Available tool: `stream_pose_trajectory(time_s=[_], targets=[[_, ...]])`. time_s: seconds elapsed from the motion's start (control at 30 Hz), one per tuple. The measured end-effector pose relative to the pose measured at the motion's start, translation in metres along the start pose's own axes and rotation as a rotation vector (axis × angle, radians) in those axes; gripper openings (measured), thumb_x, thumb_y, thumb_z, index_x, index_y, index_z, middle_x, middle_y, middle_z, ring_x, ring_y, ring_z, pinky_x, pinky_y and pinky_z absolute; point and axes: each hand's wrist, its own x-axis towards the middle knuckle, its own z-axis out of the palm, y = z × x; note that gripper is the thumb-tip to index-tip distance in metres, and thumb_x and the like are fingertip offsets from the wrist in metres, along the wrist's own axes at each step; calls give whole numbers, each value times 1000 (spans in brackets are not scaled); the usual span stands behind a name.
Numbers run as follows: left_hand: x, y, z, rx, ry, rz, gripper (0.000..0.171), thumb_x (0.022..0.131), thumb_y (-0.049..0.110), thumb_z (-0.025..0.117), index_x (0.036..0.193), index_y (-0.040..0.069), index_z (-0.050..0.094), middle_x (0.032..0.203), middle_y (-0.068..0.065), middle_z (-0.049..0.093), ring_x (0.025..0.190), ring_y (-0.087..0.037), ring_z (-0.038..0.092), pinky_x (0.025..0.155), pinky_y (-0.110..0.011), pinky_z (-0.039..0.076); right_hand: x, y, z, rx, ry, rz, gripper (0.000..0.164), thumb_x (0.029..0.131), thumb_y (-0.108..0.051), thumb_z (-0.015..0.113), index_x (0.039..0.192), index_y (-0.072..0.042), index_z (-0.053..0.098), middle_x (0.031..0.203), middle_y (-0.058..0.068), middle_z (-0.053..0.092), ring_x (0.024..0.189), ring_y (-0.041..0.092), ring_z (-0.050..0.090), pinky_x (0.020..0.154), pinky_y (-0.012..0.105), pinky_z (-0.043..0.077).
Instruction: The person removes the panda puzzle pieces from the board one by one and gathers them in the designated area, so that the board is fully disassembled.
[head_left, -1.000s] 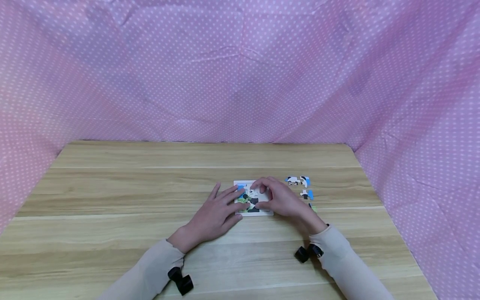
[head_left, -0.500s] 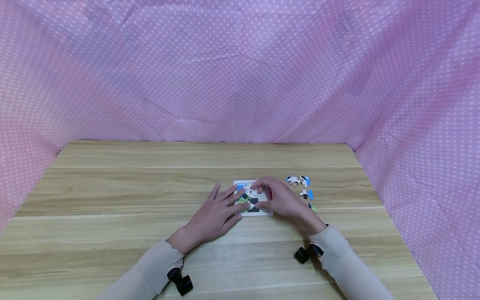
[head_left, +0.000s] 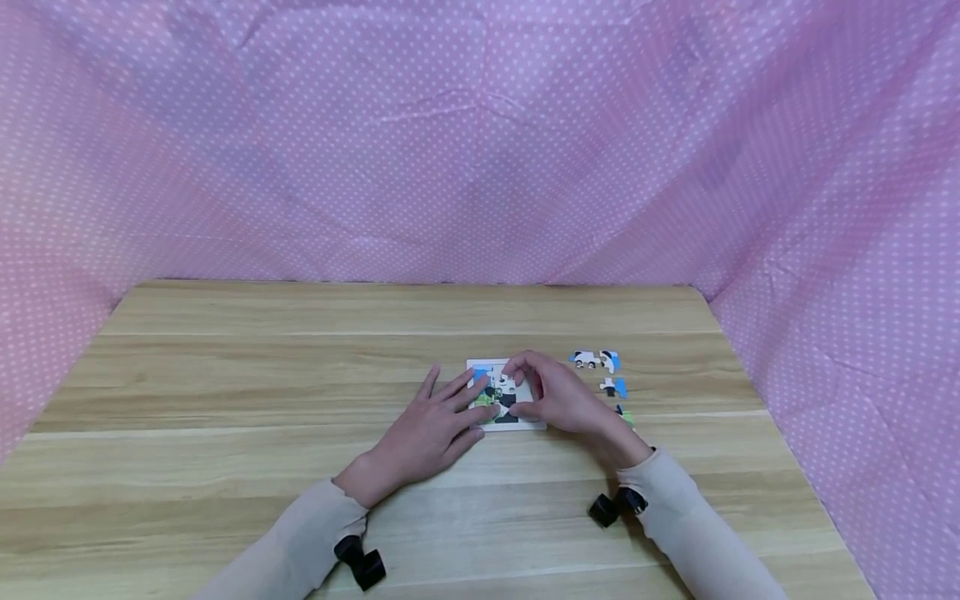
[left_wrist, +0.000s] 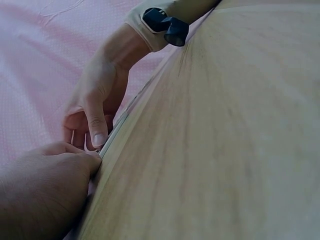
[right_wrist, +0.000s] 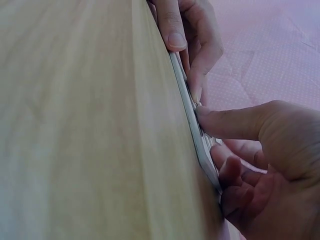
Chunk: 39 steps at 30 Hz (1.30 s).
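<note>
Left grip (head_left: 430,429) and right grip (head_left: 564,400) touch a puzzle (head_left: 507,417).

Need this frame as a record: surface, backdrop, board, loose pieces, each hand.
surface: wood-grain table
backdrop: pink polka-dot cloth
board: white-rimmed jigsaw puzzle board, partly filled; hands cover some of it
loose pieces: at least four jigsaw pieces right of the board, some with blue, black and white print
left hand: left hand has fingers spread, fingertips on the board's left part
right hand: right hand arches over the board's right part, thumb and fingers curved; whether it grips a piece is unclear
</note>
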Motion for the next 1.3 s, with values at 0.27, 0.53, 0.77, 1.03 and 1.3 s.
stream_pose_trajectory(time_s=[0.27,0.53,0.77,1.03,1.3], targets=[[1,0,-1,-8,5,4,43,116,38,59,156,26,67,174,-11,43,166,-37,33,131,-79,16,1,2,-3,19,4,-37,43,94,-4,89,131,-13,69,109,4,65,72,13,53,59,23,44],[0,-2,1,-16,9,5,43,116,39,58,156,26,67,175,-10,43,166,-35,33,132,-78,14,2,7,0,33,60,-47,36,95,0,86,127,-9,74,115,6,71,70,11,55,58,22,46],[-1,-3,0,-21,7,5,43,116,38,58,156,25,67,175,-11,43,166,-36,33,132,-77,14,2,6,2,-56,77,-70,34,95,-6,88,128,-9,79,109,0,70,71,9,56,58,23,47],[-1,-3,1,-23,-1,-5,43,116,39,57,156,26,67,175,-9,42,166,-35,33,132,-77,13,2,5,1,-223,106,-155,34,94,-11,91,126,-9,82,102,-3,72,69,4,56,60,23,51],[0,-3,2,-23,0,-2,44,117,40,55,157,26,66,176,-9,41,166,-34,34,132,-77,13,-1,6,-1,-243,145,-194,35,93,-13,92,126,-10,83,102,-3,75,70,5,57,60,23,52]])
